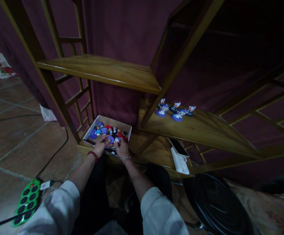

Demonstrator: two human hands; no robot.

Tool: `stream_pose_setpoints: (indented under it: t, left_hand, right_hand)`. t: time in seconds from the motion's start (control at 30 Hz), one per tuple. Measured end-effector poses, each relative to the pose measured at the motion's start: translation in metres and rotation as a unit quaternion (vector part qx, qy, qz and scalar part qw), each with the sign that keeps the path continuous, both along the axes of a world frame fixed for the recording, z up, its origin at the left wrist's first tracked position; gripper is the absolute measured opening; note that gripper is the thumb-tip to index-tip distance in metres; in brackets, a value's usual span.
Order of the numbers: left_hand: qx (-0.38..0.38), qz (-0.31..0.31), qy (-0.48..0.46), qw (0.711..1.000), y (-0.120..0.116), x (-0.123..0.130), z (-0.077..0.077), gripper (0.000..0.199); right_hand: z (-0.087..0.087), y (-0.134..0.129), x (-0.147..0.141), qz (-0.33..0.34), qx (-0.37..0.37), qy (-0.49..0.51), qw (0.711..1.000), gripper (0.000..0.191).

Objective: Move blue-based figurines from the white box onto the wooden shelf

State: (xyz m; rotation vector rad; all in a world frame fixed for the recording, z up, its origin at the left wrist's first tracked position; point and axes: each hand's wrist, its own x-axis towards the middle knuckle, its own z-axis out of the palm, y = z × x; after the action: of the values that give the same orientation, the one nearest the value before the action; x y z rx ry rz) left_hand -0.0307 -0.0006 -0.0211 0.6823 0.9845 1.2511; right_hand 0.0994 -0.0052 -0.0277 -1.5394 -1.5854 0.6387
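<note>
A figurine with a round purple base (pixel 111 139) is held between my two hands over the front of an open cardboard box (pixel 130 131). My left hand (pixel 100 146) pinches the purple base. My right hand (pixel 122 149) has its fingers closed round the white and purple head (pixel 117 139). Beneath them the box holds a jumble of small figurines (pixel 109 130) in purple, red, blue and black. On the shelf to the right stand several more figurines, among them a purple-haired one (pixel 179 115) on a purple base and a white-haired one (pixel 190 110) in black.
A wooden display rack has a bare upper shelf (pixel 100 68) above the box and a right shelf (pixel 205 127). A phone (pixel 178 147) and a white object (pixel 180 161) lie lower right. A green power strip (pixel 26 200) with cables lies on the floor; a black stool (pixel 217 202) stands right.
</note>
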Motion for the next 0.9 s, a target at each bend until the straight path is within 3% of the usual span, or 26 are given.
stream_pose_setpoints:
  t: [0.4,0.9]
  left_hand:
    - [-0.029,0.0,-0.048,0.998,0.0001,-0.0038,0.007,0.025]
    - [-0.02,-0.047,0.031,0.998,-0.0015,-0.0012,0.0067,0.04]
  right_hand:
    - [-0.0031,-0.0024,-0.0011,-0.025,-0.013,0.034,0.999,0.028]
    - [-0.0026,-0.0063,-0.005,0.044,0.001,0.061,0.997,0.022]
